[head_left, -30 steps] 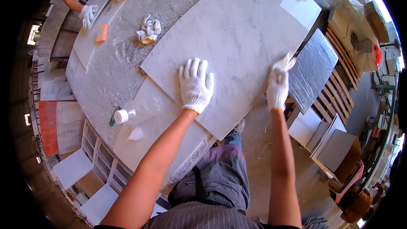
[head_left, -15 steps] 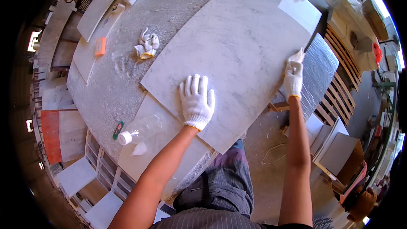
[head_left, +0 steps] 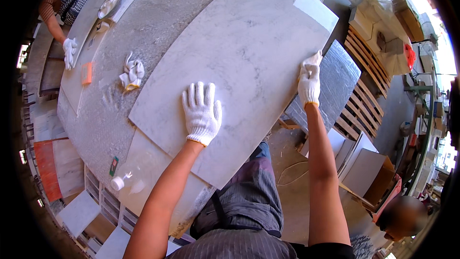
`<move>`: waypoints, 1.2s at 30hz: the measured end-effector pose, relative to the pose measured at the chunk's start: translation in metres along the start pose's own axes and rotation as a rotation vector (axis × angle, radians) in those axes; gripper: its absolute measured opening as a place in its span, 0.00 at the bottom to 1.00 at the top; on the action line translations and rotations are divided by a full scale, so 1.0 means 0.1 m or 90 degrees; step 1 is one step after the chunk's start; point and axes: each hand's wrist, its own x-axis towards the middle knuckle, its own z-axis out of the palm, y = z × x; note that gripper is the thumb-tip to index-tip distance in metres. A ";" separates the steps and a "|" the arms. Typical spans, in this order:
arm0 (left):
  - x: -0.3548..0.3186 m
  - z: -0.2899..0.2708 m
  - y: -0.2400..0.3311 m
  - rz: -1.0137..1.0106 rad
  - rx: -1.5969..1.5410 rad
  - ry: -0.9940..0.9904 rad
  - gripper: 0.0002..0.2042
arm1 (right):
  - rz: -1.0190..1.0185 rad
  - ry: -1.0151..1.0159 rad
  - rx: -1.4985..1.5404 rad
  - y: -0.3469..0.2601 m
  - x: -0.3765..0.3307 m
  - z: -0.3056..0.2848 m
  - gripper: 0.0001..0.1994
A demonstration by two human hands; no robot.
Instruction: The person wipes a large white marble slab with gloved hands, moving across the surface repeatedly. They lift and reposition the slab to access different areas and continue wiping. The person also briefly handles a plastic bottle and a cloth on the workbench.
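A large white marble slab (head_left: 230, 52) with faint grey veining and a curved far-left edge lies on the worktable in front of me. My left hand (head_left: 202, 115), in a white knit glove, rests flat on its near part, fingers stretched out and holding nothing. At the slab's right edge, my right hand (head_left: 309, 84), gloved alike, grips the rim with curled fingers; the fingertips under the edge are hidden. Beneath the near-left corner shows another pale slab (head_left: 139, 156). A clear plastic bottle (head_left: 136, 168) with a white cap lies on it.
Crumpled gloves (head_left: 132, 73), an orange block (head_left: 86, 73) and a green-black cutter (head_left: 114, 165) lie on the dusty table (head_left: 110, 120). A co-worker's gloved hand (head_left: 69, 52) is at the far left. Right stand a film-wrapped stack (head_left: 338, 84), pallets (head_left: 357, 115) and boxes; another person is lower right.
My view has turned, so the scene sits further left. My left hand lies slightly further up the slab; my right stays at its edge. The co-worker's gloved hand has come down beside the orange block.
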 end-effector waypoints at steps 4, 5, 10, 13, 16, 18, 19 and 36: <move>0.73 0.21 0.32 0.019 -0.001 -0.005 0.27 | -0.077 0.030 -0.013 0.35 1.17 0.00 0.05; 0.96 0.26 0.41 0.017 0.001 0.002 0.27 | -0.018 0.002 0.003 0.34 1.37 -0.06 0.07; 1.65 0.47 0.66 -0.026 0.048 -0.008 0.27 | 0.012 -0.067 0.138 -0.09 0.91 -0.14 0.10; 1.80 0.53 0.69 -0.052 0.054 -0.022 0.27 | 0.015 -0.128 0.094 -0.35 0.06 -0.26 0.06; 1.80 0.50 0.71 -0.047 0.023 -0.028 0.27 | 0.002 -0.087 0.114 -0.23 0.36 -0.22 0.05; 1.78 0.48 0.72 -0.048 0.018 -0.030 0.27 | 0.071 -0.089 0.119 -0.21 0.96 -0.25 0.07; 1.76 0.48 0.72 -0.050 0.024 -0.030 0.27 | 0.030 -0.068 0.073 -0.14 1.32 -0.21 0.04; 1.83 0.49 0.71 -0.038 0.011 -0.014 0.26 | 0.047 -0.181 0.111 -0.09 0.88 -0.29 0.11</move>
